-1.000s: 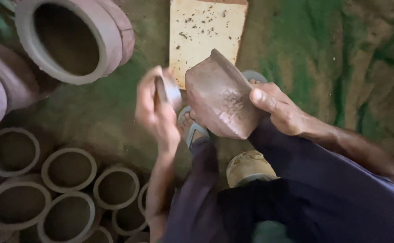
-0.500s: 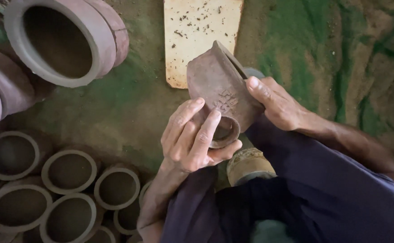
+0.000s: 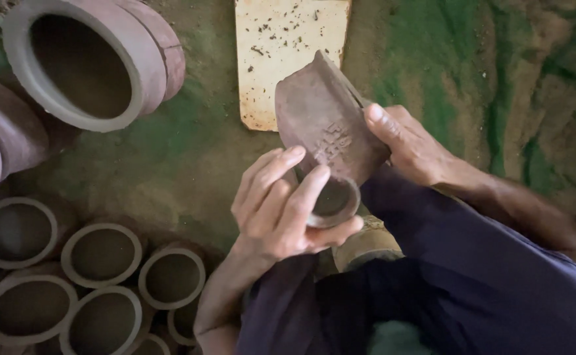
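A brown clay pot (image 3: 324,135) with a stamped mark on its side is tilted in front of me, its round mouth pointing down toward my lap. My right hand (image 3: 409,141) grips it from the right side, thumb on the wall. My left hand (image 3: 281,204) cups the rim at the pot's mouth, fingers spread over the lower wall and thumb under the opening. A second clay piece (image 3: 367,243) sits under the pot on my dark blue trousers.
Several small round clay pots (image 3: 100,253) stand packed together at lower left. A large clay pot (image 3: 80,62) lies on its side at upper left. A pale speckled board (image 3: 288,52) lies on the green-stained dirt floor (image 3: 498,85) ahead.
My left hand, which a second ago held a small tool beside the pot, moved onto the pot's mouth and now cups the rim. The pot has tilted slightly.
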